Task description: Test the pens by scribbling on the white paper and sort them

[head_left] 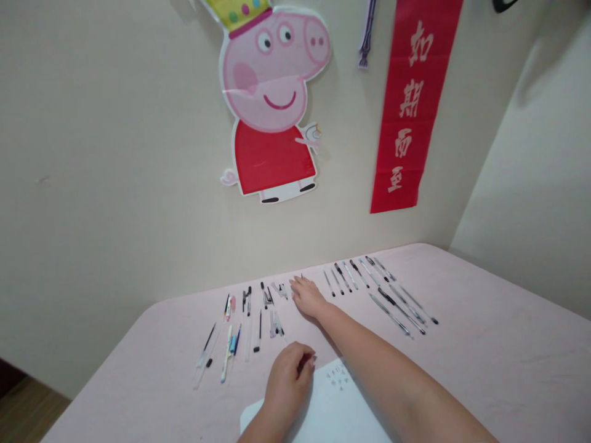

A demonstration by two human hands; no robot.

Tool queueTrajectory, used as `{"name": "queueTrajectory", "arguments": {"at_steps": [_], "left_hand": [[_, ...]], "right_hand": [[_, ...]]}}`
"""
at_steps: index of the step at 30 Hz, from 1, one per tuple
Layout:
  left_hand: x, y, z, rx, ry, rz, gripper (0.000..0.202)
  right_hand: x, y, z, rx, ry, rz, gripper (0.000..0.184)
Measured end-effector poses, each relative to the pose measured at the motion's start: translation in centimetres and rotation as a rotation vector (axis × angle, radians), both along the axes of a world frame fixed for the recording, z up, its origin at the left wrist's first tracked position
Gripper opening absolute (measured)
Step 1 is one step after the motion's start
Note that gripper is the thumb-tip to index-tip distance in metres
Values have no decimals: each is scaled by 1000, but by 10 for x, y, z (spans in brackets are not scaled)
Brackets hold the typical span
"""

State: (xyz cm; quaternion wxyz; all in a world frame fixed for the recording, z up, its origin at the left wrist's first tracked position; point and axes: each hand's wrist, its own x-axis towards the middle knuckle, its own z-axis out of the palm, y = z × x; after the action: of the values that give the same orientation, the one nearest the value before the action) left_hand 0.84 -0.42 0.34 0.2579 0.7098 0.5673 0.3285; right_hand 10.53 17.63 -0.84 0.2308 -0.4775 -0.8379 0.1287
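My right hand [308,296] reaches to the far part of the table, its fingers stretched out and apart, low over the cloth. A small dark tip [301,275] shows just behind it. Left of this hand lie small clear and dark pen parts [279,290]. My left hand [290,372] is closer, over the edge of a white sheet [341,418], its fingers curled towards the thumb; whatever they hold, if anything, is hidden. Several tiny pieces [338,373] lie in rows on the sheet. Beyond the left hand are more pen parts [277,323].
Several pens [388,312] and refills [329,283] lie to the right. Sorted groups on the left include a light-yellow pen [226,354], a black-tipped refill [259,332] and clear tubes [203,363]. A pink cloth [138,381] covers the table, which meets the wall behind.
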Motion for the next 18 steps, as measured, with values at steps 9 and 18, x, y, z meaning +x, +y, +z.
{"name": "queueTrajectory", "arguments": {"at_steps": [9,18], "left_hand": [[0,0,1,0,0,1,16],[-1,1,0,17,-5,-23,16]], "right_hand": [[6,-12,-4,33,-66,44,38],[31,-67,2,55,-72,41,36]]}}
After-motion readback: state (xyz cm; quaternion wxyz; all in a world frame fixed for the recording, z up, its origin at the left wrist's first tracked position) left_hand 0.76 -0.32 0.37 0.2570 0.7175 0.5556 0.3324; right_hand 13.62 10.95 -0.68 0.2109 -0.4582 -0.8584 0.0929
